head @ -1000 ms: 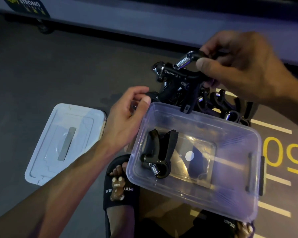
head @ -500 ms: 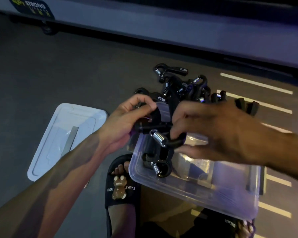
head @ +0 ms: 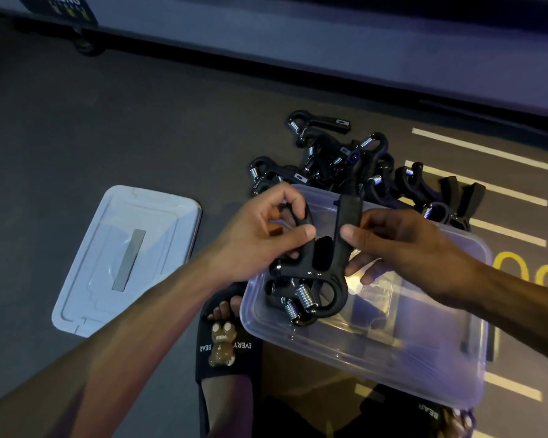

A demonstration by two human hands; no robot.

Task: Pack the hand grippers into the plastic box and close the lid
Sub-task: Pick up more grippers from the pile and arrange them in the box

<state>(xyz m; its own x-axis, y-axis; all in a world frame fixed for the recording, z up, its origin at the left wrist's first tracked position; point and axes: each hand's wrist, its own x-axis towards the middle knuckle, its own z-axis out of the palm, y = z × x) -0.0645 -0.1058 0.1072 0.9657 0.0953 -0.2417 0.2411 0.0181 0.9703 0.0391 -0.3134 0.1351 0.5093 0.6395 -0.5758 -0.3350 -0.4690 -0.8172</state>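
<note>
Step in hand: I am lowering a second hand gripper (head: 321,263) into the plastic box (head: 424,352), spring end down, beside the packed gripper (head: 293,306) lying at the box's left end
Left hand: my left hand (head: 260,238) has thumb and fingers curled round the left handle of the held gripper, gripping it firmly
Right hand: my right hand (head: 402,251) pinches the right handle between thumb and fingertips
Where the gripper is: over the left part of the box, its coil just above or touching the one already inside; I cannot tell which
What is left: a pile of grippers (head: 355,165) lies on the floor just beyond the far rim of the box
Lid: the lid (head: 127,257) lies flat on the floor to my left, well apart from the box, so closing comes much later
Doing it well: I judge it best to lay this one flat and nested against the first, handles the same way, so the rest will fit
Risk: the springs could snag each other, and the box, resting near my sandal (head: 225,346), may tip if I press on its left edge
</note>
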